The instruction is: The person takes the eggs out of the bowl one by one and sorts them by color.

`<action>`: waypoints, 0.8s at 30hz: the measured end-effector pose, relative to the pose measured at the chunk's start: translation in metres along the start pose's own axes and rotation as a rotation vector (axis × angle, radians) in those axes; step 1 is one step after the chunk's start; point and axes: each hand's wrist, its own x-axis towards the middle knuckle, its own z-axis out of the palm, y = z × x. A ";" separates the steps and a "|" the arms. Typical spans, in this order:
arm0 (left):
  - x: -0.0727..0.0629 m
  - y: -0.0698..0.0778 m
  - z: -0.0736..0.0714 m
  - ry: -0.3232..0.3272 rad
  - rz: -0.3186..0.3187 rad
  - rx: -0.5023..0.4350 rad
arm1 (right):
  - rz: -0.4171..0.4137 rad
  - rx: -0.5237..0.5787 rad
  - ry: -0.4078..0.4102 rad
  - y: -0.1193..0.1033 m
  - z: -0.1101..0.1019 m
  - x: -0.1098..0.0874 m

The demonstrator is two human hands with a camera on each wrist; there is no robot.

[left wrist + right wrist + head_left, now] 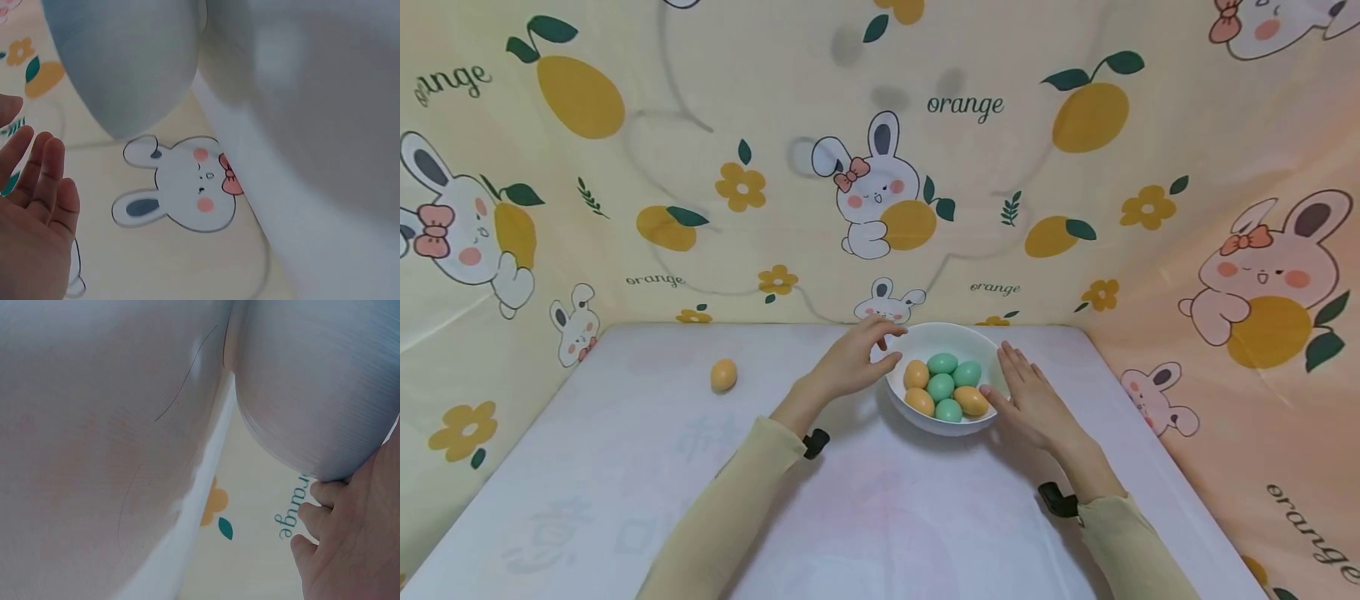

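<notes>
A white bowl stands toward the back of the table with several green eggs and three orange-yellow eggs in it. My left hand is at the bowl's left rim, thumb and fingers spread apart with nothing between them. In the left wrist view, a gap shows between the left fingers and the bowl's curved side. Against the bowl's right side lies my right hand, fingers extended along it and thumb over the rim. The right wrist view has the fingers close by the bowl's outer wall.
One more orange-yellow egg lies apart on the left of the white-covered table. A printed cloth with rabbits and oranges hangs behind and along both sides. Dark bands sit on both wrists.
</notes>
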 end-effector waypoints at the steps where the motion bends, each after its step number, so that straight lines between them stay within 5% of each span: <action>1: 0.003 0.001 0.001 -0.023 0.003 0.013 | 0.000 0.001 -0.001 0.000 0.000 0.000; 14: 0.038 0.010 0.017 -0.326 0.028 0.202 | 0.004 -0.012 -0.002 0.002 0.001 0.002; 24: 0.051 0.006 0.029 -0.448 0.032 0.289 | 0.011 -0.010 -0.005 0.001 0.001 0.001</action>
